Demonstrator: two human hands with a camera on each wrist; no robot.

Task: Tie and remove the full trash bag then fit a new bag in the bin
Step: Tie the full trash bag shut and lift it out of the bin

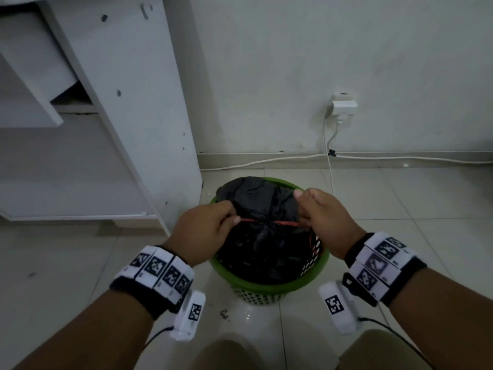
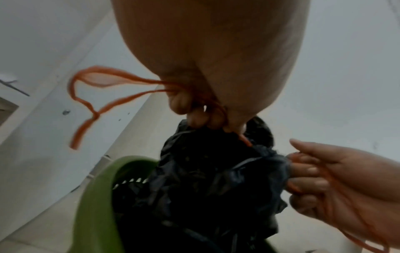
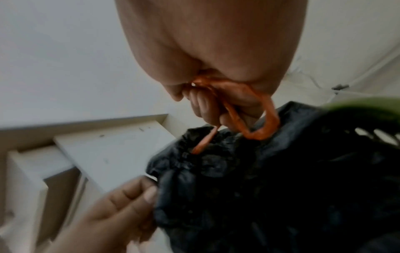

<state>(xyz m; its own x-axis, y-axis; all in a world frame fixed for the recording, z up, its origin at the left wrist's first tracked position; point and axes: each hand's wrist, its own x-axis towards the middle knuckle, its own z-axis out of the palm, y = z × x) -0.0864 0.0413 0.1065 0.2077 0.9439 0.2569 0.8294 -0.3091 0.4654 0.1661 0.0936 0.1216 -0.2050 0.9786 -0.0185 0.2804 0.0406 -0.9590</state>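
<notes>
A black trash bag [image 1: 262, 244] fills a round green perforated bin [image 1: 269, 288] on the tiled floor. Its mouth is gathered at the middle, and a red drawstring [image 1: 286, 223] runs taut to both sides. My left hand [image 1: 210, 231] pinches the left end of the string, whose loose loop [image 2: 86, 95] trails out behind the curled fingers in the left wrist view. My right hand [image 1: 317, 214] grips the right end, and a red loop [image 3: 263, 126] hangs from its closed fingers in the right wrist view. Both hands sit just above the bag [image 3: 270, 179].
A white cabinet [image 1: 138, 110] stands close to the bin's left. Behind the bin is a white wall with a power adapter [image 1: 342, 106], and white cables [image 1: 266, 160] run along the skirting. Small debris [image 1: 225, 313] lies on the tiles in front of the bin.
</notes>
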